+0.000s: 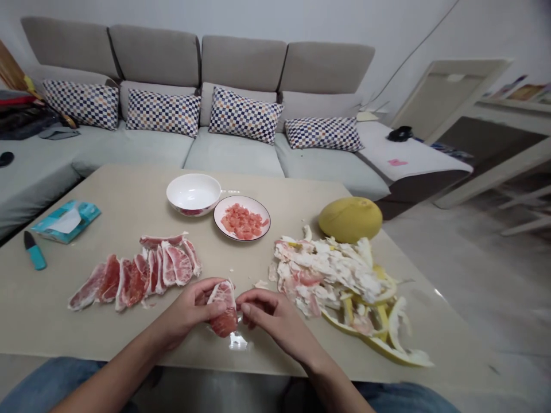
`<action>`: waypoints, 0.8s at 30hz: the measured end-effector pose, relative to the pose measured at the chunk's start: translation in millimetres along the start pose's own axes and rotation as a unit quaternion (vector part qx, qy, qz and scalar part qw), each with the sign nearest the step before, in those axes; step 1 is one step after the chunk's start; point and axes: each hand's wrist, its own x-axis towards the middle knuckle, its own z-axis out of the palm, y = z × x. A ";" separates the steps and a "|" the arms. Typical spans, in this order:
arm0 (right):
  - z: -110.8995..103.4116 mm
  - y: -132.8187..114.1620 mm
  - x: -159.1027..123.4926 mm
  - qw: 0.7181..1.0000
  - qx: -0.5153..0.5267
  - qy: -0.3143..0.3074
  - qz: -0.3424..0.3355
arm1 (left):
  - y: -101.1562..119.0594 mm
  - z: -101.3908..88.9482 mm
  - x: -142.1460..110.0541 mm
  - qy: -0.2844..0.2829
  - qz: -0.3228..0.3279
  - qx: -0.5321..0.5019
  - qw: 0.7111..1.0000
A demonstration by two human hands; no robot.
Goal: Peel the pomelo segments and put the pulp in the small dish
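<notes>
My left hand (193,310) is closed around a pomelo segment (224,307), its thumb pressed on the red flesh. White membrane still covers the upper part of that segment. At its right edge, the fingers of my right hand (271,315) are pinched together; whether they grip a bit of membrane is too small to make out. More pomelo segments (133,275) lie in a row to the left. Beyond my hands, a dark-rimmed plate (221,223) holds loose red pulp (244,221). A heap of white membrane and peel (331,275) lies to the right.
A white bowl (193,192) stands behind the plate. A whole yellow pomelo (350,219) sits beyond the peel heap. At the table's left are a blue tissue pack (69,219) and a knife with a teal handle (36,255). A sofa (236,155) runs along the far side.
</notes>
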 end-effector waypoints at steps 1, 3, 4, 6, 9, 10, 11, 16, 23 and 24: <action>2.6 -2.0 -0.3 1.000 -0.019 0.002 -0.003 | -0.5 0.5 0.7 -0.001 0.001 0.003 1.000; 6.7 -3.7 -0.1 0.999 -0.048 0.004 -0.003 | -0.8 0.6 2.2 -0.004 0.007 0.009 1.000; 8.0 -3.8 0.2 0.998 -0.057 0.004 0.000 | -0.9 0.2 2.9 -0.005 0.011 0.013 1.000; 9.5 -3.7 0.6 0.997 -0.072 0.003 0.004 | -1.1 -0.9 4.2 -0.006 0.017 0.023 1.000; 10.1 -2.9 1.1 0.995 -0.097 0.016 -0.005 | -1.8 -2.4 5.1 -0.013 0.022 0.038 0.999; 10.2 -2.3 1.4 0.995 -0.102 0.019 -0.010 | -2.0 -2.4 4.9 -0.017 0.022 0.039 0.999; 10.4 -1.5 1.8 0.994 -0.103 0.021 -0.013 | -2.2 -2.2 4.6 -0.021 0.021 0.037 0.999; 12.9 3.7 5.3 0.999 -0.040 0.029 -0.009 | -3.3 0.0 1.5 -0.037 0.011 -0.017 0.999; 21.8 11.1 11.8 0.984 0.170 0.022 0.044 | -7.6 -0.7 4.1 -0.062 -0.010 -0.115 0.991; 23.6 12.5 12.2 0.980 0.189 0.022 0.051 | -8.1 -0.4 4.6 -0.071 -0.013 -0.128 0.989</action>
